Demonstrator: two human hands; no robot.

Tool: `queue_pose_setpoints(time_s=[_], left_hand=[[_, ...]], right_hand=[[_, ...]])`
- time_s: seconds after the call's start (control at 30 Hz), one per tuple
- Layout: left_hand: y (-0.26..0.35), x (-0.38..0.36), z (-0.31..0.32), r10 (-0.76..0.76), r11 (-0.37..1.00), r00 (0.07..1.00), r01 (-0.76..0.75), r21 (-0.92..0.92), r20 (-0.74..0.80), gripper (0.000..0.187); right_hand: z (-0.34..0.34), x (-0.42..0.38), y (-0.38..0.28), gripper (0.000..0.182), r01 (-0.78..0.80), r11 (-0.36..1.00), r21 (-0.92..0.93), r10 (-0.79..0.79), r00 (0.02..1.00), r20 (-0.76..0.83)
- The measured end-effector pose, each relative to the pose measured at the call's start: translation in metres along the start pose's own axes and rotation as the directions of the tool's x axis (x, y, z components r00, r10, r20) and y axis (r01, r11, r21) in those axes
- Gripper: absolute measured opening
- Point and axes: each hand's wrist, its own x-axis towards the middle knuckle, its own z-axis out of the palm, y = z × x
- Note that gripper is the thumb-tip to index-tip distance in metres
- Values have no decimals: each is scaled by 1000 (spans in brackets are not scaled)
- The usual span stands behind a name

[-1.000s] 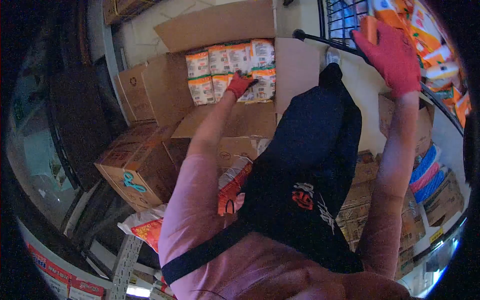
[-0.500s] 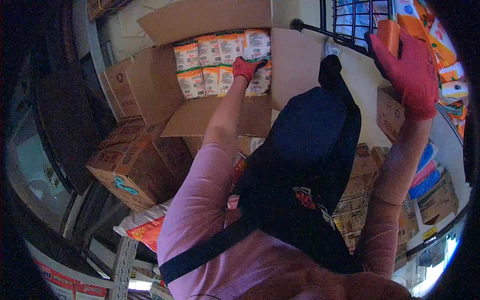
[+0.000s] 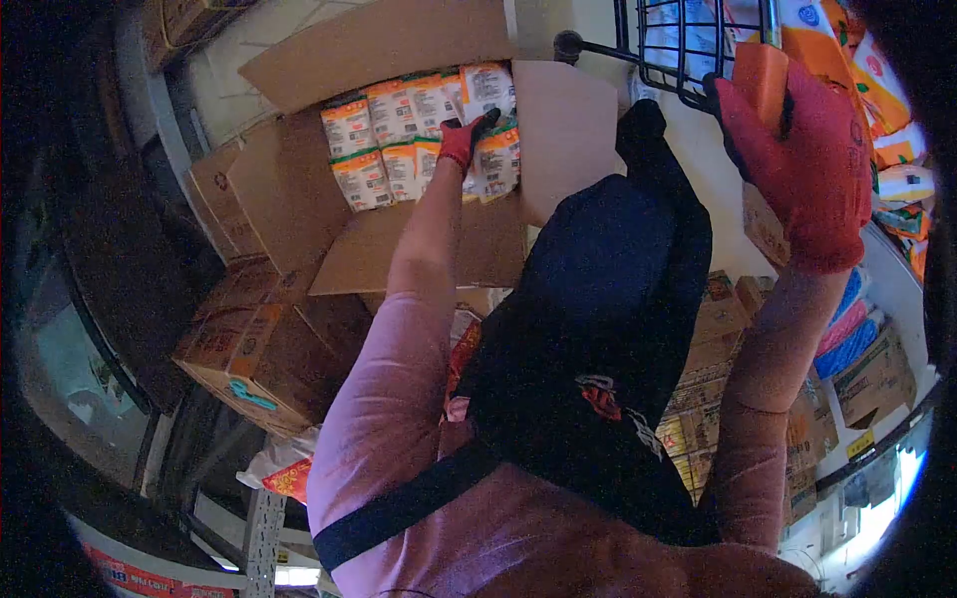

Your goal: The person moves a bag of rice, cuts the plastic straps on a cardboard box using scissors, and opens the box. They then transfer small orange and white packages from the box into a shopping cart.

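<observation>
My left hand (image 3: pixel 465 140), in a red glove with dark fingertips, reaches into an open cardboard box (image 3: pixel 573 125). Its thumb and finger are spread over white and orange packets (image 3: pixel 414 115), which stand in two rows inside. My right hand (image 3: pixel 797 164), gloved the same way, is wrapped round an orange block-like object (image 3: pixel 761 82) at the upper right, beside a black wire basket (image 3: pixel 688 45). What the object is cannot be made out.
Taped cardboard boxes (image 3: pixel 264 339) are stacked on the left, near a metal post (image 3: pixel 263 538). More cartons (image 3: pixel 713 324) stand behind my right forearm. Orange and white bags (image 3: pixel 882 90) fill the far right, above blue and pink packs (image 3: pixel 847 339).
The box and packets have shifted left and slightly down in view. My left hand has opened its fingers a little over the packets. My right hand appears slightly lower, still round the orange object.
</observation>
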Motion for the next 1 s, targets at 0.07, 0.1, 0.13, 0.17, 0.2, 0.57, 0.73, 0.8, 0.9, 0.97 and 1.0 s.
queue_pose_setpoints(time_s=[0.07,0.1,0.13,0.17,0.2,0.57,0.73,0.8,0.9,0.97,1.0], left_hand=[[5,-10,6,7,997,998,-1,-79,69,95],[15,-24,9,-56,991,995,66,-119,83,94],[36,-38,13,-108,979,989,123,-162,97,93],[27,-30,13,-137,990,991,137,-37,10,85],[32,-35,15,-119,990,993,119,-82,-4,84],[60,-60,39,101,868,932,89,489,-349,81],[69,-69,32,125,917,968,-29,398,-218,77],[83,-75,21,60,979,993,-39,201,-101,72],[85,-72,-12,106,908,991,-130,399,80,66],[86,-80,-33,202,879,955,-274,390,217,63],[88,-85,-43,247,861,927,-344,374,283,62]], right_hand=[[1,-2,-1,36,-11,1000,-15,11,1000,-4],[-1,-3,-2,36,-23,1000,-14,24,1000,5],[-2,-2,-3,36,-31,999,-14,31,1000,4],[-3,0,-3,35,-22,1000,-7,22,1000,-2],[-3,1,-4,35,-15,1000,0,15,1000,-5],[-2,0,-5,31,-60,993,101,59,998,14],[-4,0,-3,31,72,997,-5,-73,995,-64],[-2,-2,-1,34,52,998,-22,-54,997,-59],[-11,-3,-22,39,-80,996,-43,79,997,-25],[-15,-6,-26,39,-147,987,-58,145,989,-40],[-11,-6,-24,38,-153,986,-64,148,986,-75]])
